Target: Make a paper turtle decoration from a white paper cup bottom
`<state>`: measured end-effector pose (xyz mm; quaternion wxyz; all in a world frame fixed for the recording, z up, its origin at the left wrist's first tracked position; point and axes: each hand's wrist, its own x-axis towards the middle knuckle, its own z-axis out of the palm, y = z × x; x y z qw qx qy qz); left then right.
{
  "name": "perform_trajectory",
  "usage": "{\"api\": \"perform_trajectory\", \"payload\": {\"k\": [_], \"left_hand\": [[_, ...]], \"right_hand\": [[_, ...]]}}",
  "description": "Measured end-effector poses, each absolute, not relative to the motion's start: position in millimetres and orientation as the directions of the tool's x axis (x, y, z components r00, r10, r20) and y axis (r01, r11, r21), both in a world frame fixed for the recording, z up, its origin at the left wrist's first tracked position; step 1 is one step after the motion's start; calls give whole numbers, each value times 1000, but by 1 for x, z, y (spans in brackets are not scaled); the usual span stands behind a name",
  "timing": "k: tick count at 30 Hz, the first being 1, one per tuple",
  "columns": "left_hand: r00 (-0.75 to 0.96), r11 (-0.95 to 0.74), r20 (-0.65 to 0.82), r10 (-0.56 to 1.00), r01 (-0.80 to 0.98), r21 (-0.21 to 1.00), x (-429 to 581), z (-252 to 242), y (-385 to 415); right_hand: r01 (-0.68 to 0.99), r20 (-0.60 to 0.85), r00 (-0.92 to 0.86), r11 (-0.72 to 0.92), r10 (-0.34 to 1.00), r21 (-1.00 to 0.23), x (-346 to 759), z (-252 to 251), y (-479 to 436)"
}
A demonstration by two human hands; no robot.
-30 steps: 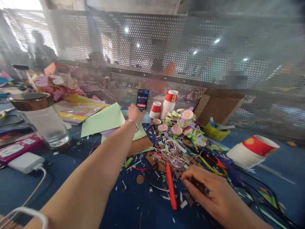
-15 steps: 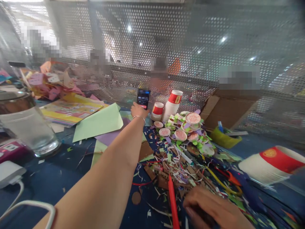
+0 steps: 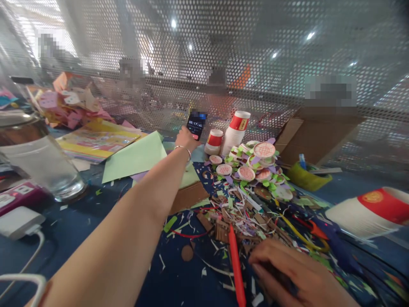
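Reaching far forward, my left hand [image 3: 186,139] wears a thin bracelet at the wrist and grips the lower left of a black phone [image 3: 196,123]. A running timer shows on the phone's screen, and the phone leans to the right. My right hand [image 3: 292,270] rests low on the right, fingers loosely curled and apart, nothing visible in them; its underside is hidden. Just left of it lies a red pen-like stick [image 3: 236,264]. Paper scraps and cardboard bits [image 3: 236,217] spread beyond the right hand. Stacked paper cups [image 3: 234,134] stand right of the phone.
Small round paper-cup pieces [image 3: 255,164] are heaped mid-right. Around them are a cardboard box [image 3: 319,136], a yellow-green holder [image 3: 308,177], and lying cups [image 3: 361,213]. A glass jar [image 3: 41,157], white charger [image 3: 21,224] and green paper [image 3: 134,157] lie left. Perforated metal panels [image 3: 179,59] stand behind.
The phone has tipped to the right in my left hand, and its timer has run on. My view has shifted slightly. The right hand stays beside the red stick.
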<state>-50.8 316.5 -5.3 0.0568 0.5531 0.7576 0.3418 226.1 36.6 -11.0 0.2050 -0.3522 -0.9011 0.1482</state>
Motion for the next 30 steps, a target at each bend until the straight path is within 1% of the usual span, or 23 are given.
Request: {"api": "perform_trajectory", "payload": {"k": [3, 8, 10, 13, 15, 16, 18, 21, 23, 25, 27, 30], "left_hand": [[-301, 111, 284, 910, 839, 533, -63, 12, 287], [-216, 81, 266, 940, 895, 439, -88, 42, 208], [-94, 8, 262, 960, 950, 311, -100, 48, 166], [-15, -37, 178, 984, 959, 282, -116, 48, 97], [36, -45, 42, 998, 966, 253, -124, 45, 53], [32, -29, -9, 999, 976, 217, -128, 42, 33], [-21, 30, -63, 998, 988, 154, -134, 37, 0], [-83, 87, -77, 994, 995, 55, -143, 32, -32], [-75, 78, -96, 993, 997, 27, -149, 30, -44], [-106, 106, -102, 989, 994, -10, -155, 28, -52], [-103, 100, -100, 990, 994, -30, -159, 24, -56], [-57, 57, -6, 998, 997, -44, -161, 15, -59]], "right_hand": [[572, 279, -647, 694, 709, -436, 229, -9, 32], [599, 237, -637, 665, 734, -446, 233, -11, 28], [610, 224, -641, 664, 734, -433, 233, -9, 27], [631, 188, -642, 652, 743, -421, 232, -5, 25], [639, 172, -639, 642, 750, -424, 231, -4, 24], [639, 170, -638, 639, 751, -428, 230, -4, 23], [637, 160, -638, 633, 753, -439, 229, -4, 22], [635, 157, -635, 627, 756, -452, 229, -5, 21], [635, 152, -633, 622, 759, -457, 230, -5, 21], [639, 143, -634, 618, 760, -458, 230, -5, 21], [644, 131, -636, 617, 760, -452, 231, -4, 20], [652, 119, -644, 623, 756, -432, 232, -3, 21]]}}
